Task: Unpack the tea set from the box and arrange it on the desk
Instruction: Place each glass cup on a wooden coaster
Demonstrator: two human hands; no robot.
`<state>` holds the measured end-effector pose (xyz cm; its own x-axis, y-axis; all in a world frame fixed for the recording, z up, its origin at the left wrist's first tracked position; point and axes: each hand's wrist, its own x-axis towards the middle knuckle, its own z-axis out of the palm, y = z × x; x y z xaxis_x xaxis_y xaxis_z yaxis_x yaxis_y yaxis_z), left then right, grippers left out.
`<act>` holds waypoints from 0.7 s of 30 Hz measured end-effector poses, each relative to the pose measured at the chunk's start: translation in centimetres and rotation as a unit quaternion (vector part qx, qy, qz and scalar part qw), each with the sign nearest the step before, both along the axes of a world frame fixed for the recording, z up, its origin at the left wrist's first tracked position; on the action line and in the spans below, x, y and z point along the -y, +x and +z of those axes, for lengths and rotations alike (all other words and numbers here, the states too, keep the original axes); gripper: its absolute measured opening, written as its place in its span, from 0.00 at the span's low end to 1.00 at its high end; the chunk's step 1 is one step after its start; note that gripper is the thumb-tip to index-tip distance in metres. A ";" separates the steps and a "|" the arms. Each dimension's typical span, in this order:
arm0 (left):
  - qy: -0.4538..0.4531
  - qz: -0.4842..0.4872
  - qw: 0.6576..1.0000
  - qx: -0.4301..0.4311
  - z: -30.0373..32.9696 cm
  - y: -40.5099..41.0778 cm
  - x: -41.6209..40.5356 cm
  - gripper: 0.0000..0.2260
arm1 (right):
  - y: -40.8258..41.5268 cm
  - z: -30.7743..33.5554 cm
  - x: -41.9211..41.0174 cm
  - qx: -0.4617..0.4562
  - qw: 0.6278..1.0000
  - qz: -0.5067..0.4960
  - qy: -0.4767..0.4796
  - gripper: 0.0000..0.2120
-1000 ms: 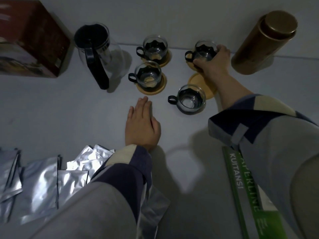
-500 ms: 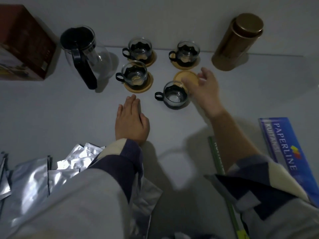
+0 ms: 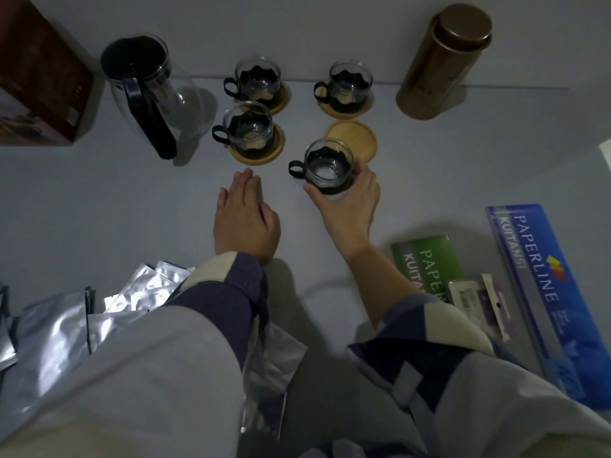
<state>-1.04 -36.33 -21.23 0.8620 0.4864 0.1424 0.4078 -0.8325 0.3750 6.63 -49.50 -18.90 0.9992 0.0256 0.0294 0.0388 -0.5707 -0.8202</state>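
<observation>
Three glass cups with black holders stand on wooden coasters: one at the back middle (image 3: 258, 82), one at the back right (image 3: 349, 87), one nearer (image 3: 247, 130). A further cup (image 3: 325, 166) stands directly on the desk, and my right hand (image 3: 350, 201) is wrapped around its near side. Just behind it lies a bare wooden coaster (image 3: 355, 138). My left hand (image 3: 243, 219) rests flat on the desk, fingers together, holding nothing. A glass teapot (image 3: 148, 90) with a black handle stands at the left.
The dark red box (image 3: 39, 77) sits at the far left. A bronze canister (image 3: 443, 61) stands at the back right. Silver foil pouches (image 3: 66, 322) lie at the near left. Green (image 3: 426, 266) and blue receipt books (image 3: 542, 292) lie at the right.
My right hand let go of the back right cup, drew back past the bare coaster and closed around the nearest cup. My left hand stayed flat on the desk.
</observation>
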 end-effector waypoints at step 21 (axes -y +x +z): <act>-0.006 0.002 1.000 -0.012 0.2 0.0 -0.1 0.25 | 6.8 2.3 0.6 0.028 0.999 -0.043 0.003 0.40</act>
<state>-1.03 -36.24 -21.03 0.8635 0.4908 0.1162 0.4194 -0.8268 0.3749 13.45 -50.11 -16.60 0.9945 -0.0612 0.0854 0.0355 -0.5695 -0.8212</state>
